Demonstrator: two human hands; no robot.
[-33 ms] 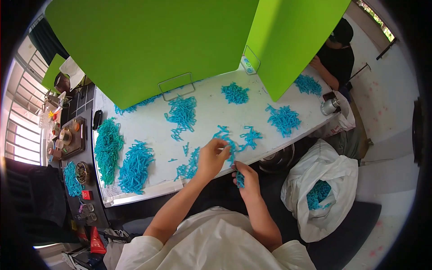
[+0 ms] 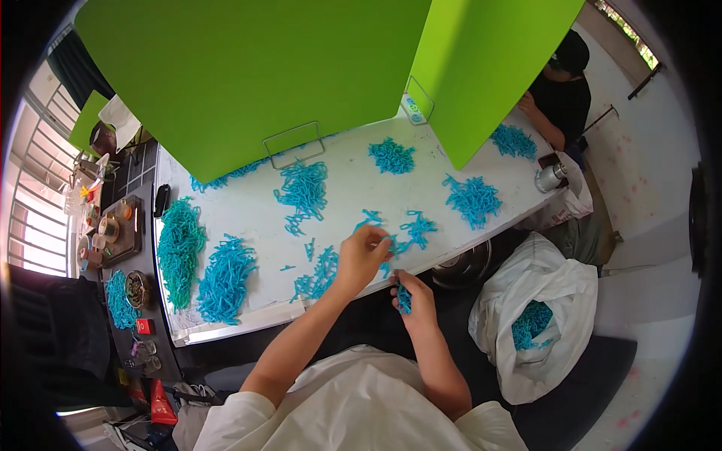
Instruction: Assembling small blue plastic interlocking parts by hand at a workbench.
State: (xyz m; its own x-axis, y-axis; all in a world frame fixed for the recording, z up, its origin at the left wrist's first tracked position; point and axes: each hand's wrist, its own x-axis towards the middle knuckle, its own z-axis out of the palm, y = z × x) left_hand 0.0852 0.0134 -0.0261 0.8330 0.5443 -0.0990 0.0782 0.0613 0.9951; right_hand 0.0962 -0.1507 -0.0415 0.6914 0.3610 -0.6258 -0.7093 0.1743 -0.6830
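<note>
Near the front edge of the white table (image 2: 353,188), my left hand (image 2: 362,259) is closed, thumb and fingertips drawn together beside a few small blue plastic pieces (image 2: 386,267). Whether one of them is in the pinch is hidden. Just off the table's edge, my right hand (image 2: 418,301) is curled round a bunch of small blue plastic pieces (image 2: 404,298), its thumb and forefinger at the top. Beyond my hands lies a loose cluster of such pieces (image 2: 418,230). Another small pile (image 2: 322,274) sits left of my left hand.
Larger blue piles (image 2: 227,279) and a greener one (image 2: 180,252) cover the table's left. Green partition boards (image 2: 263,83) stand at the back. An open white sack (image 2: 489,316) holding blue pieces is at right. A person (image 2: 568,98) sits beyond the right board.
My left hand has shifted slightly, its fingertips moving a little to the right and down. The right hand stays nearly in place with its bunch of pieces.
</note>
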